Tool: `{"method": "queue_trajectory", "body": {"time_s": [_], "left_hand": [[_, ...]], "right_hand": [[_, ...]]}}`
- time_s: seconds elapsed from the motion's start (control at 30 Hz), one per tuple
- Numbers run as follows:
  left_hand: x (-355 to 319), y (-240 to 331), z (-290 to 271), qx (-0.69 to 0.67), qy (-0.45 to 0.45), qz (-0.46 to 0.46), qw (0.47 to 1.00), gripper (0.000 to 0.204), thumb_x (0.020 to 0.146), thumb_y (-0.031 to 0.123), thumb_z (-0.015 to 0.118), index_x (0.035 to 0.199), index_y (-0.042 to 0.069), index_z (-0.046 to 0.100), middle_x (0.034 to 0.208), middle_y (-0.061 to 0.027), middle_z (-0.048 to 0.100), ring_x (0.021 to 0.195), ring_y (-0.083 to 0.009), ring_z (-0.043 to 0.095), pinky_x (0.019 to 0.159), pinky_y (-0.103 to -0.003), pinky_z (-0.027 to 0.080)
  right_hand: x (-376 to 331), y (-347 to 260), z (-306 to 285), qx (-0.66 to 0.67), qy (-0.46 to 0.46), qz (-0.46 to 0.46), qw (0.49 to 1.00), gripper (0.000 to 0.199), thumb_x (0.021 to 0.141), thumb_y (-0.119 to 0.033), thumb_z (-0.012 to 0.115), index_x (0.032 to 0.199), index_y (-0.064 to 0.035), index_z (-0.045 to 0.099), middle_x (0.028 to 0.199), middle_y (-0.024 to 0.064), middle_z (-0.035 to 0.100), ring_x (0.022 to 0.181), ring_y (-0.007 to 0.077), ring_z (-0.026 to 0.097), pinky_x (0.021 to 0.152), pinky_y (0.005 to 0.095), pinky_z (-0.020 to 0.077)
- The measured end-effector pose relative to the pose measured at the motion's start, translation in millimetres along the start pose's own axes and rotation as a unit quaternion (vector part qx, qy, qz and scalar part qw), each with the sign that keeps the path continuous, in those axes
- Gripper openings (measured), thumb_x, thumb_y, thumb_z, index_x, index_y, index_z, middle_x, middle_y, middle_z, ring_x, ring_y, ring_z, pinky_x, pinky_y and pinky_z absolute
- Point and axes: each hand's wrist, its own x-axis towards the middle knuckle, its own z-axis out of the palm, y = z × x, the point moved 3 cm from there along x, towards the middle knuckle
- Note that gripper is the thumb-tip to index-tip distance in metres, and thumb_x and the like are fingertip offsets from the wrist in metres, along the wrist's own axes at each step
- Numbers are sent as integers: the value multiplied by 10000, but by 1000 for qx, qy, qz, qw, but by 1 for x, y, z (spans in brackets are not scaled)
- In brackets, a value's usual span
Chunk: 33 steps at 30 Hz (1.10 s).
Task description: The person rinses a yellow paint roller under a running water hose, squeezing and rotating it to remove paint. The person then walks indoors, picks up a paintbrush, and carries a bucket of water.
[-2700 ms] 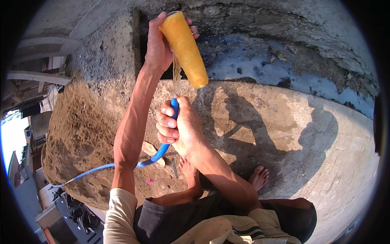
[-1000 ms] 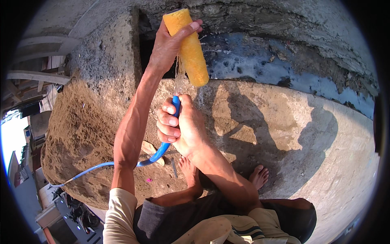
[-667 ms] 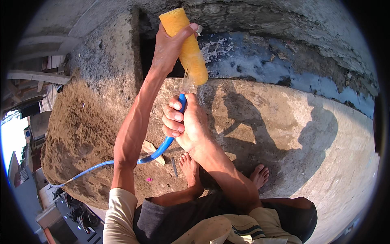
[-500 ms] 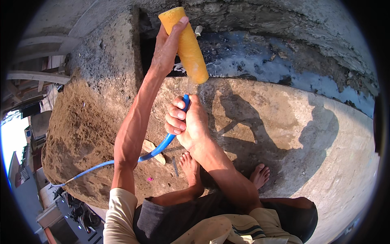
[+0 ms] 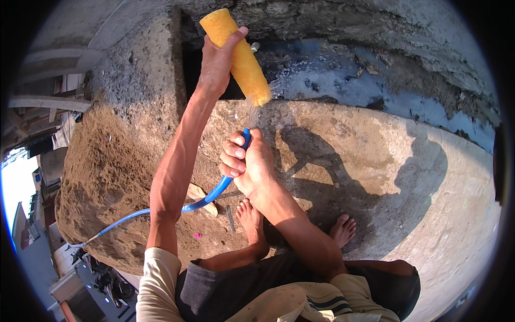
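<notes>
The left hand [image 5: 215, 63] grips a yellow paint-roller sleeve [image 5: 248, 72] near its upper end, thumb laid across the fuzzy surface and the other fingers mostly hidden behind it. The sleeve tilts, its top leaning to the left and its lower end pointing down toward the right hand [image 5: 250, 160], from which it stands a little apart. That right hand is closed around a blue hose [image 5: 217, 190], with the hose's mouth poking out above the curled fingers. Water [image 5: 254, 114] sprays up from the mouth onto the sleeve's lower end, bridging the gap between the two hands. From below the right fist the hose bends left, passes by the left forearm and runs over a heap of brown sand [image 5: 107, 177]. Beyond the hands lies a wet ditch [image 5: 338, 80]; below the right hand, bare feet [image 5: 343, 231] rest on the rough ground, near a dry leaf [image 5: 205, 199].
</notes>
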Motion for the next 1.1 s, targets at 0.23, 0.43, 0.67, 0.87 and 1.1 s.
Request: {"method": "queue_trajectory", "body": {"time_s": [0.23, 0.43, 0.67, 0.87, 1.1], "left_hand": [[-6, 9, 5, -33, -2, -5, 999, 527, 949, 388, 745, 1278, 44, 519, 1074, -57, 592, 971, -185, 643, 850, -381, 562], [-1, 5, 6, -62, -36, -6, 997, 512, 960, 365, 728, 1292, 61, 485, 1063, -59, 575, 939, -154, 622, 811, -361, 555], [-1, 6, 11, -43, -41, -27, 998, 500, 988, 422, 674, 1283, 48, 521, 1140, -95, 651, 1048, -206, 677, 910, -411, 576], [-4, 15, 18, -80, -61, -8, 995, 447, 990, 382, 669, 1247, 63, 490, 1193, -134, 671, 971, -192, 686, 839, -386, 597], [-2, 0, 16, -70, -60, -61, 994, 571, 1009, 514, 583, 1337, 51, 517, 1155, -147, 672, 1075, -232, 682, 956, -420, 563]], "right_hand": [[3, -18, -6, -3, 5, -49, 999, 391, 1081, -360, 298, 770, -173, 443, 584, -70, 366, 432, 79, 260, 434, 269, 261], [0, -13, 7, 3, -14, -25, 1000, 403, 1094, -369, 287, 779, -167, 439, 587, -67, 364, 428, 80, 256, 429, 268, 252], [-15, -11, 31, -22, -64, 23, 997, 425, 1100, -390, 269, 781, -162, 434, 584, -62, 348, 420, 83, 248, 412, 265, 261], [-13, -19, 36, -17, -65, -9, 998, 415, 1108, -392, 263, 797, -168, 423, 600, -71, 347, 425, 79, 249, 420, 262, 263], [-12, 6, 28, -36, -40, 29, 998, 432, 1102, -401, 282, 779, -162, 440, 585, -63, 350, 424, 80, 250, 413, 267, 264]]}}
